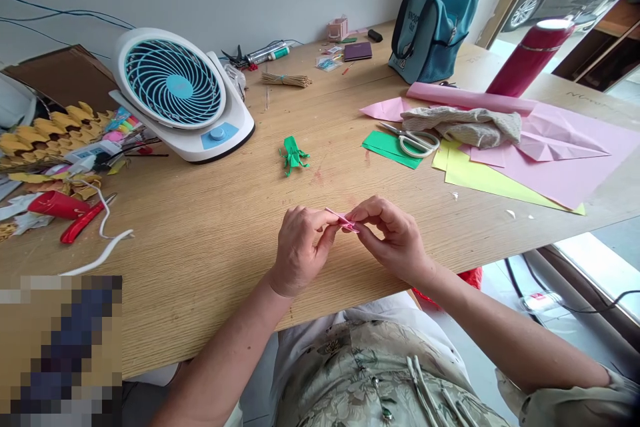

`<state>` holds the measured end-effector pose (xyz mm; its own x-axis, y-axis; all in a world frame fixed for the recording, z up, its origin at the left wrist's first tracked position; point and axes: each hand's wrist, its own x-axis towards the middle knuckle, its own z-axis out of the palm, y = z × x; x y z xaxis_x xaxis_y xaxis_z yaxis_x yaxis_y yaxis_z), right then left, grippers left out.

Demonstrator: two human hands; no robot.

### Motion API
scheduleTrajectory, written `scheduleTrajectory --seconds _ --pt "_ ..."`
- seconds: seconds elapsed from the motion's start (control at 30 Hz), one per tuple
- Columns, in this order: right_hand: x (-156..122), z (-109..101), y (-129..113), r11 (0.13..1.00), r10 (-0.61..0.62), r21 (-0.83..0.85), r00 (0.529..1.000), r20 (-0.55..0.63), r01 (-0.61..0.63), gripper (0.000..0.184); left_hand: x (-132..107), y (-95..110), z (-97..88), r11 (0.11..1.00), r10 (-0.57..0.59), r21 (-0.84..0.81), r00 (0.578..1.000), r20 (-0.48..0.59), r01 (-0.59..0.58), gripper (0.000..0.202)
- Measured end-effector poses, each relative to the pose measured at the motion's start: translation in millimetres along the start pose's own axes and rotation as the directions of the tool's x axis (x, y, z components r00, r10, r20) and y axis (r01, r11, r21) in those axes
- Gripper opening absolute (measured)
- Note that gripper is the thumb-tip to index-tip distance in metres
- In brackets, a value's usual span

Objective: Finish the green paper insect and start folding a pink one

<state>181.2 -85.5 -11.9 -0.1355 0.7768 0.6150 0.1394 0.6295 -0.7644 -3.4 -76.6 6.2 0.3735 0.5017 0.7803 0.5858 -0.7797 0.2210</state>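
Observation:
Between my two hands is a small piece of folded pink paper [349,224], held over the front part of the table. My left hand [303,243] pinches its left side between thumb and fingers. On the other side, the thumb and forefinger of my right hand [393,237] close on the right end. The fingertips cover much of the paper, so its exact folded shape is hard to make out. Beyond the hands, a green origami frog [292,155] rests on the wood.
A white and blue fan [175,90] stands at the left. Scissors [420,142] lie on green paper [385,147] at the right, beside yellow paper [493,180], a grey glove [465,125] and large pink sheets [565,167]. Behind are a red bottle [530,60] and a teal bag [433,33].

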Motion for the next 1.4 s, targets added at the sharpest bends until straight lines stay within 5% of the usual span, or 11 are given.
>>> scheduleTrajectory --seconds 0.43,0.73,0.83,1.0,1.1,1.2,1.4 --pt "1 -2 0 0.966 -0.132 -0.216 0.99 0.053 0.14 0.021 1 0 -1.0 0.988 -0.066 -0.133 0.992 0.108 0.08 0.004" --pt "3 -2 2 0.994 -0.001 -0.113 0.998 0.068 0.009 0.007 7 -1 0.0 0.953 -0.243 -0.153 0.961 0.132 0.262 0.011" --pt "3 -2 3 0.996 0.035 -0.089 0.998 0.055 -0.03 0.007 7 -2 1.0 0.879 -0.348 -0.254 0.907 0.238 0.404 0.014" --pt "5 -1 4 0.995 0.061 -0.077 0.998 -0.021 -0.063 0.012 2 -1 7.6 0.517 -0.597 -0.511 0.717 0.36 0.687 0.026" --pt "7 0 1 0.99 -0.011 -0.141 0.997 -0.075 0.0 0.012 1 1 10.7 0.382 -0.646 -0.587 0.66 0.382 0.714 0.029" --pt "8 1 -3 0.966 -0.112 -0.243 0.99 -0.091 0.087 0.016 3 5 10.4 0.402 -0.634 -0.627 0.697 0.335 0.668 0.027" --pt "8 4 -9 0.953 -0.17 -0.265 0.984 -0.06 0.149 0.019 4 13 3.0 0.71 -0.482 -0.505 0.861 0.161 0.491 0.01"
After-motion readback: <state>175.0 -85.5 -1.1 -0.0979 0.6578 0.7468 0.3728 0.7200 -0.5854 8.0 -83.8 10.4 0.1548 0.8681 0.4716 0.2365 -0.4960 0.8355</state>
